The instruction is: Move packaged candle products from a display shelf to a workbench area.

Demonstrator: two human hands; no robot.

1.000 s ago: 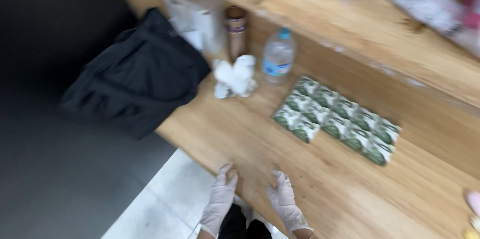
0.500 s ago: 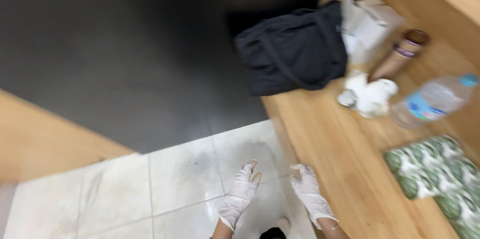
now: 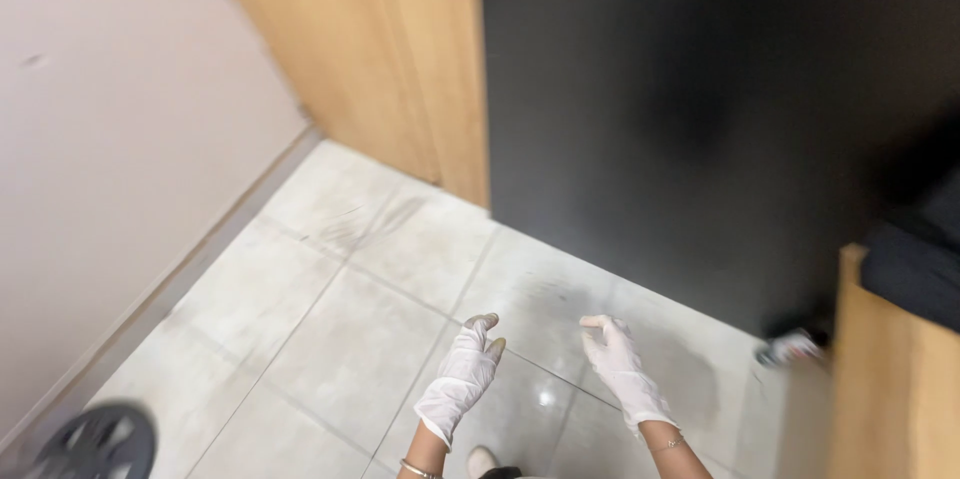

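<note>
Left hand (image 3: 462,375): white glove, fingers loosely curled, fingertips soiled grey; holds nothing.
Right hand (image 3: 620,367): white glove, fingers bent inward, palm half open; holds nothing.
Position of hands: raised side by side over the floor, apart from each other, touching no object.
Floor (image 3: 350,319): pale grey tiles, faint scuffs, directly beneath both hands.
Table (image 3: 890,379): light wood, only its end in view at far right, well apart from the hands.
Dark bag (image 3: 915,259): rests on the table end, partly cut off by the frame.
Black panel (image 3: 720,109): large, dark, behind the floor.
Wooden cabinet (image 3: 400,49): left of the panel.
Wall (image 3: 110,139): pale, far left.
Step in hand: apparently between handlings; any further grasp would call for reaching something first.
</note>
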